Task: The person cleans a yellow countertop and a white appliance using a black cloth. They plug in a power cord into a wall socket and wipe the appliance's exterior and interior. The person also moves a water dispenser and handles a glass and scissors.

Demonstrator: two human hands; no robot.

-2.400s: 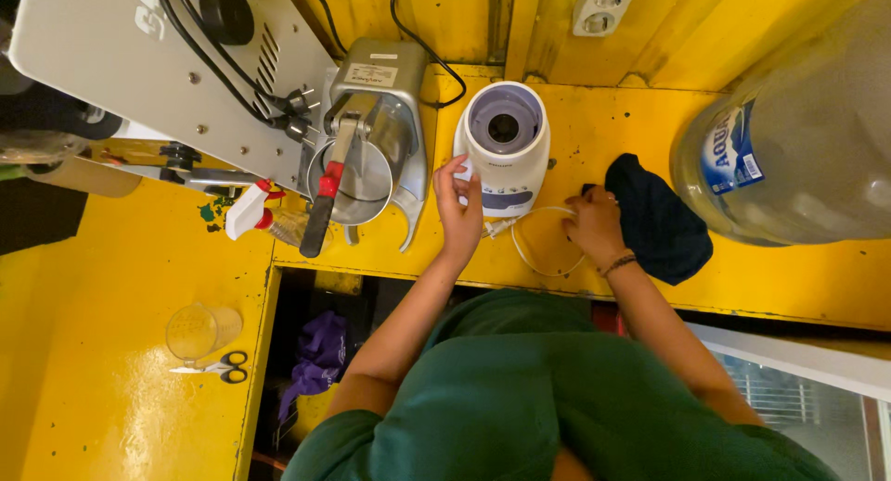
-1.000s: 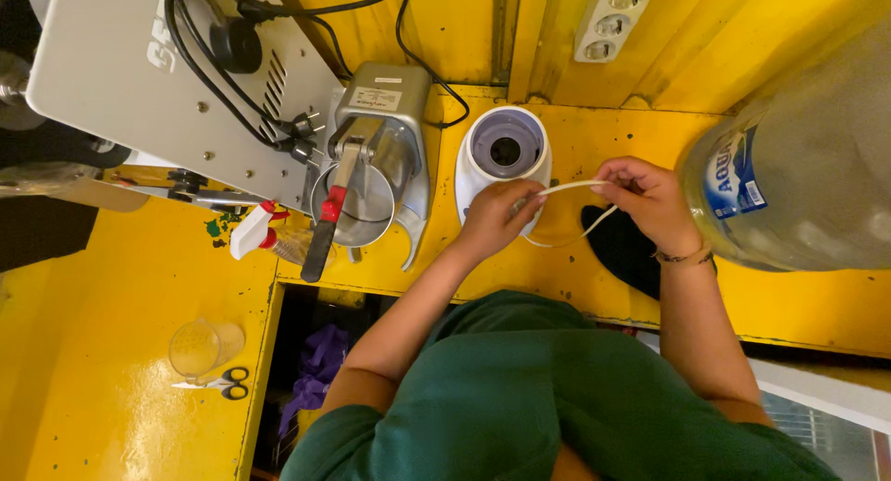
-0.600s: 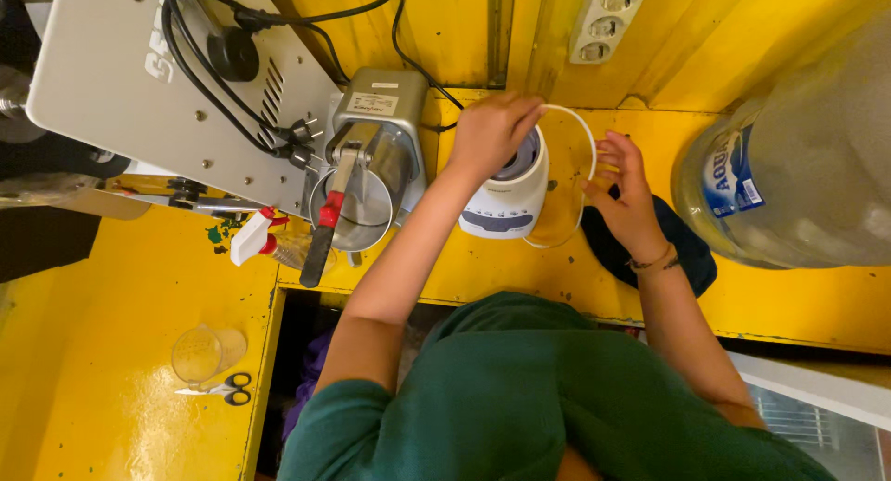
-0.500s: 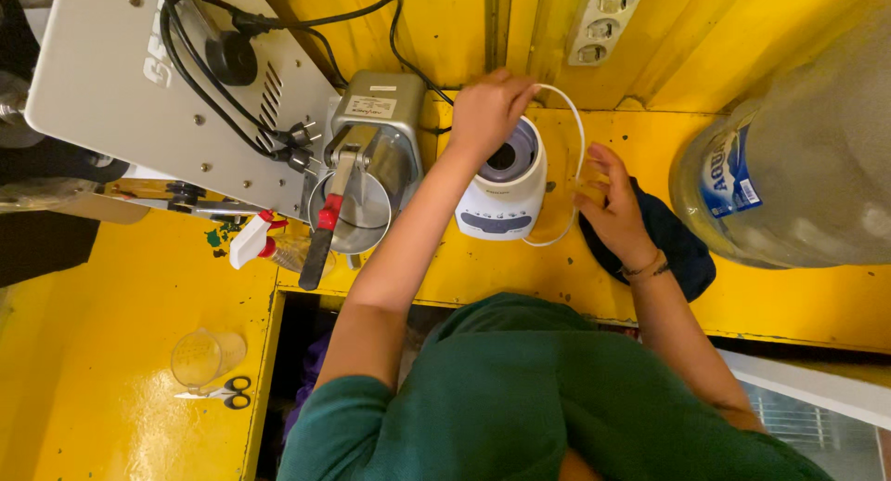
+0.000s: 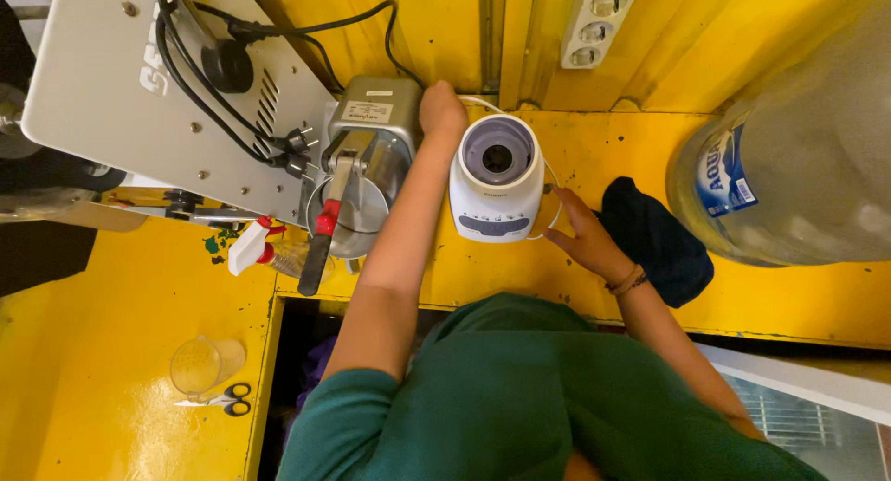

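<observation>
— Why is the white plastic blender base with the grey round top [image 5: 496,179] so near the back edge of the yellow bench [image 5: 603,295]?

— I stand it there so its thin white cord [image 5: 549,176] can run up behind it; my left hand [image 5: 442,111] is closed on that cord at the base's back corner; my right hand [image 5: 583,238] lies half open, fingers on the cord's loop beside the base, just left of the dark blue cloth [image 5: 657,240].
</observation>
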